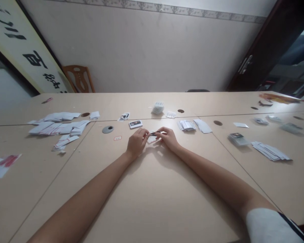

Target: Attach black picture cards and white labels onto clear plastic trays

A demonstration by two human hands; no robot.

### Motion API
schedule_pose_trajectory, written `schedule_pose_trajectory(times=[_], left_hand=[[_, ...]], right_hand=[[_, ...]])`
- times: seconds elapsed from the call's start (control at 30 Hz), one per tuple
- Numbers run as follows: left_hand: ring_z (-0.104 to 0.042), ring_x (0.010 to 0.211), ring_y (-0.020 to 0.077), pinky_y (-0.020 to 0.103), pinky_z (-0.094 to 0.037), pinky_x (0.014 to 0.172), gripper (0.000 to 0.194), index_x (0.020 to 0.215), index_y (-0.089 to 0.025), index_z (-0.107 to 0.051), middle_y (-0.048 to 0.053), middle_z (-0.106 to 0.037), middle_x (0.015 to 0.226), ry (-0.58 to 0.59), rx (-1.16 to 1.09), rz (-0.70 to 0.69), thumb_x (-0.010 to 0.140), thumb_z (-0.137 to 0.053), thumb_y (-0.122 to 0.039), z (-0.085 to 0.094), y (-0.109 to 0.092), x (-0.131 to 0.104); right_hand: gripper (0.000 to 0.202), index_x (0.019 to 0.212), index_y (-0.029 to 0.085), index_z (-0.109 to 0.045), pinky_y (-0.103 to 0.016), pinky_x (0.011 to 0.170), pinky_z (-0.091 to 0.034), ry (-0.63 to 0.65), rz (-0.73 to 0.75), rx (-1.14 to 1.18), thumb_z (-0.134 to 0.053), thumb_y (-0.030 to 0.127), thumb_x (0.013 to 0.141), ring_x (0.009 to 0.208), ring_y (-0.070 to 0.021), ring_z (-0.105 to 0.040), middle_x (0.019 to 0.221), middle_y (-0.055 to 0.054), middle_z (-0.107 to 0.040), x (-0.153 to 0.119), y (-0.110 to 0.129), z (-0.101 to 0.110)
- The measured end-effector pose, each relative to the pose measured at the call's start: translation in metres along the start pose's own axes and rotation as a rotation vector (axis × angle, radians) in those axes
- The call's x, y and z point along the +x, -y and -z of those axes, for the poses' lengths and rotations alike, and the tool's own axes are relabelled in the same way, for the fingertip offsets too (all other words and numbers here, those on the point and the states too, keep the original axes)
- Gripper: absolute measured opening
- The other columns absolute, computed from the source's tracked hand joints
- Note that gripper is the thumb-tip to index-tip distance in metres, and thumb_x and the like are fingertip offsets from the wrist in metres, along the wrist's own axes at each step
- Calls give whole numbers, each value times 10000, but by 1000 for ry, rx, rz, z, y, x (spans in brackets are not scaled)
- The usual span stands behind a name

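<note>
Both arms reach forward over the table, and the hands meet near its middle. My left hand (137, 141) pinches the left end of a small dark card (154, 134). The right end of that card is between the fingertips of my right hand (168, 137). Under the fingers a whitish clear piece (152, 139) lies on or just above the table; I cannot tell which. Just beyond my left hand rests a small stack of dark-faced cards (135, 124). A small red-edged label (118, 138) lies to its left.
White paper slips (58, 126) are heaped at the left. A stack of clear sleeves (158, 108) stands ahead. Silvery packets (186, 126) and white slips (202, 126) lie right of my hands. Farther right are a clear box (238, 139) and fanned slips (271, 151). The table (152, 202) has cable holes.
</note>
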State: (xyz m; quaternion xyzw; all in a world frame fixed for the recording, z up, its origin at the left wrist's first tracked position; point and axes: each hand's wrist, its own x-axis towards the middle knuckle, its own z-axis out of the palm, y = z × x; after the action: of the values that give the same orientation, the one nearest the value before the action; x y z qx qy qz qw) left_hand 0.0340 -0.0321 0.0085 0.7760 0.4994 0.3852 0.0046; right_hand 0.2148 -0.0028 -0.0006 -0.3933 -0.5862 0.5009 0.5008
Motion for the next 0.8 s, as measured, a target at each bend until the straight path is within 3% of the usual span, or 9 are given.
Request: schedule_pose_trajectory(times=[0.43, 0.57, 0.7, 0.8], left_hand=[[-590, 764, 191, 286, -415, 654, 194, 865, -206, -584, 37, -616, 850, -49, 89, 88, 961, -462, -322, 0, -2, -1], [-606, 815, 199, 293, -449, 686, 187, 981, -209, -620, 50, -627, 901, -56, 28, 114, 958, -445, -273, -2, 1, 0], [-618, 847, 205, 321, -496, 746, 324, 1230, -193, -539, 61, -629, 962, -25, -69, 176, 927, -507, -305, -6, 4, 1], [-579, 1074, 291, 400, -479, 884, 504, 1264, -179, -536, 135, -606, 1166, 39, 98, 177, 835, -651, -417, -10, 8, 0]], right_hand=[[258, 695, 178, -632, -223, 513, -457, -26, 42, 39, -774, 392, 674, 598, -146, -638, 641, -7, -668, 1, -1, 0], [276, 708, 185, -609, -217, 480, -454, -85, 54, 23, -764, 412, 682, 557, -135, -619, 622, 7, -643, 1, 1, 1], [310, 744, 196, -571, -209, 451, -444, -228, -14, 66, -757, 433, 672, 531, -134, -612, 604, 23, -620, 5, -2, 6], [323, 814, 202, -561, -211, 447, -447, -308, -58, 117, -741, 418, 656, 535, -133, -620, 678, 24, -637, 7, -4, 10]])
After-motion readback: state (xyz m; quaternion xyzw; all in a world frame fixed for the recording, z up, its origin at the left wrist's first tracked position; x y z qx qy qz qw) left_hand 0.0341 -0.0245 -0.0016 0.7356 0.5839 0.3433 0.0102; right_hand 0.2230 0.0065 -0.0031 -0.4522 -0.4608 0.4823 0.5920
